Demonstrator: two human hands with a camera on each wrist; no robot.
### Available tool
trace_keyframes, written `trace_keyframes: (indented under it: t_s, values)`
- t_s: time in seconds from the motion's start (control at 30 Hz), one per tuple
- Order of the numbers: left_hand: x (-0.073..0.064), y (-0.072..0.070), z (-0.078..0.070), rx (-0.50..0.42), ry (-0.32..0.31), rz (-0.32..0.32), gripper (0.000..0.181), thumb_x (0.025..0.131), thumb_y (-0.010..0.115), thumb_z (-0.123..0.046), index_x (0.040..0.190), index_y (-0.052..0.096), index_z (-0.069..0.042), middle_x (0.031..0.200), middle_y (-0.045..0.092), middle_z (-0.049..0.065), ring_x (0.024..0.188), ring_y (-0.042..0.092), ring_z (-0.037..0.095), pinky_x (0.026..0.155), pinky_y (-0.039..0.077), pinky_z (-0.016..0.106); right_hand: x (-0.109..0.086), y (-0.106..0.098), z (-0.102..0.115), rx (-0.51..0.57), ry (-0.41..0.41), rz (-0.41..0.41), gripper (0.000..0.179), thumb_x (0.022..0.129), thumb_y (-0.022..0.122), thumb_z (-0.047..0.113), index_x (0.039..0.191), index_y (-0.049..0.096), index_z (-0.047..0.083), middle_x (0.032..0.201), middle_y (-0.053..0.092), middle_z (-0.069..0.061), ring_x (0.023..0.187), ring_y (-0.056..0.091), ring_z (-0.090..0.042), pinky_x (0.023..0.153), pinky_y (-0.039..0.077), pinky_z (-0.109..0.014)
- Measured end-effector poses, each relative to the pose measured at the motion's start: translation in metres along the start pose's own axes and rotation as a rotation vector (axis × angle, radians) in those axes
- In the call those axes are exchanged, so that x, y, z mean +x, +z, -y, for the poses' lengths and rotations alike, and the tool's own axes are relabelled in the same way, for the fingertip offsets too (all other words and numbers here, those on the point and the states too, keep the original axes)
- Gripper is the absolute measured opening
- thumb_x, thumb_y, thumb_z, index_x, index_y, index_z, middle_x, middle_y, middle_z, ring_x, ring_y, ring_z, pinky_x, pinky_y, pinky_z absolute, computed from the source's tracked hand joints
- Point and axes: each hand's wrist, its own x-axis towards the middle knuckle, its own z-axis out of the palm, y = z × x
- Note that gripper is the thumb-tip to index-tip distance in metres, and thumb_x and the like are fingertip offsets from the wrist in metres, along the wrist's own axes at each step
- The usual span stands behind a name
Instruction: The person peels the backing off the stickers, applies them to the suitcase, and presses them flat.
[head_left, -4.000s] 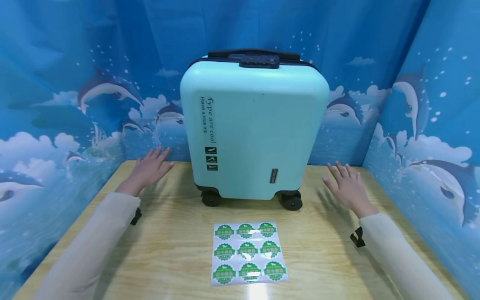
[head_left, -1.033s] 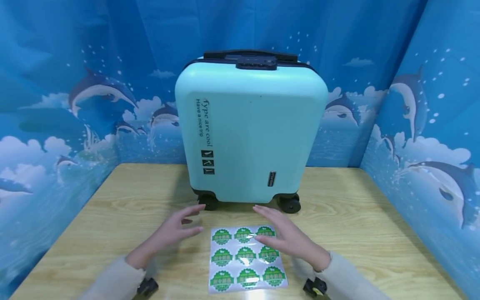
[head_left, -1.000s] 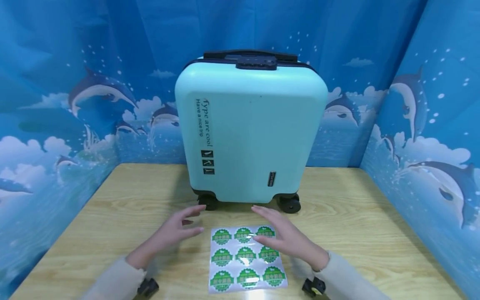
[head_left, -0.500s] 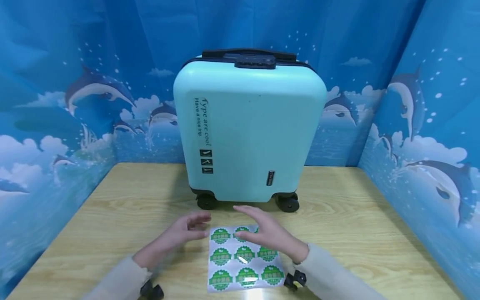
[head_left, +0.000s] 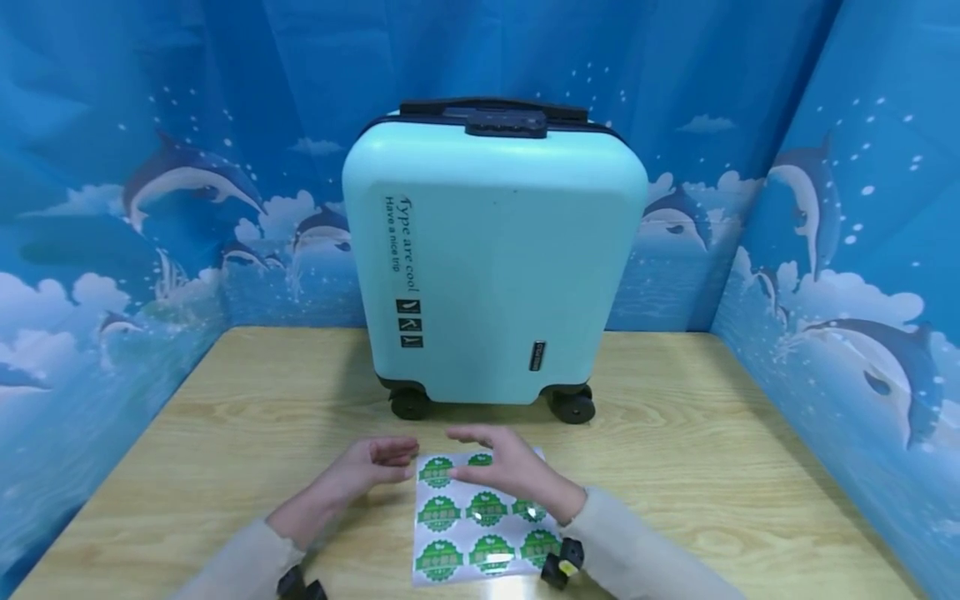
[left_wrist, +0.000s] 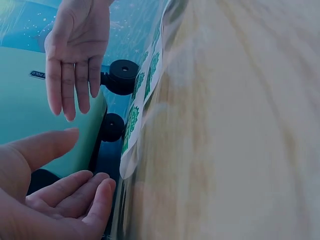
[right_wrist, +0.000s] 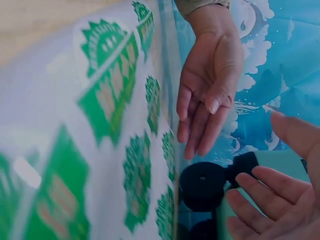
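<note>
Your left hand [head_left: 360, 471] and right hand [head_left: 510, 467] face each other, thumbs wide of gently bent fingers. Beneath your right fingers, near the left ones, lies a glossy sheet [head_left: 462, 536] of scalloped green stickers [head_left: 439, 513]. Beyond your fingertips stands a smooth, rounded mint suitcase [head_left: 495, 267], wood-grained table [head_left: 660, 417] underneath, creased dolphin-print curtain [head_left: 465, 50] behind.

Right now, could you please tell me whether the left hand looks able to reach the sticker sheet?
Probably yes: the left hand is empty, right beside the sticker sheet, with nothing visible between them.
</note>
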Motion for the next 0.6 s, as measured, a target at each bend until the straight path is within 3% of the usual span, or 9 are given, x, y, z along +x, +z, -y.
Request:
trace_keyframes:
  t_s: [0.3, 0.6]
  values:
    - [-0.006, 0.002, 0.000, 0.039, 0.015, -0.020, 0.051, 0.078, 0.070, -0.003, 0.126, 0.053, 0.005, 0.127, 0.056, 0.021, 0.115, 0.056, 0.033, 0.101, 0.042, 0.048, 0.004, 0.011, -0.003, 0.173, 0.070, -0.045, 0.045, 0.086, 0.069, 0.018, 0.127, 0.056, 0.004, 0.128, 0.059, -0.010, 0.120, 0.052, -0.029, 0.105, 0.037, -0.049]
    - [-0.004, 0.003, 0.005, 0.023, 0.050, 0.001, 0.053, 0.078, 0.070, 0.000, 0.126, 0.050, 0.011, 0.125, 0.056, 0.025, 0.111, 0.059, 0.032, 0.095, 0.049, 0.037, 0.008, 0.022, -0.018, 0.239, 0.161, -0.072, 0.044, 0.084, 0.072, 0.021, 0.124, 0.060, 0.008, 0.124, 0.062, -0.004, 0.117, 0.055, -0.025, 0.103, 0.039, -0.048]
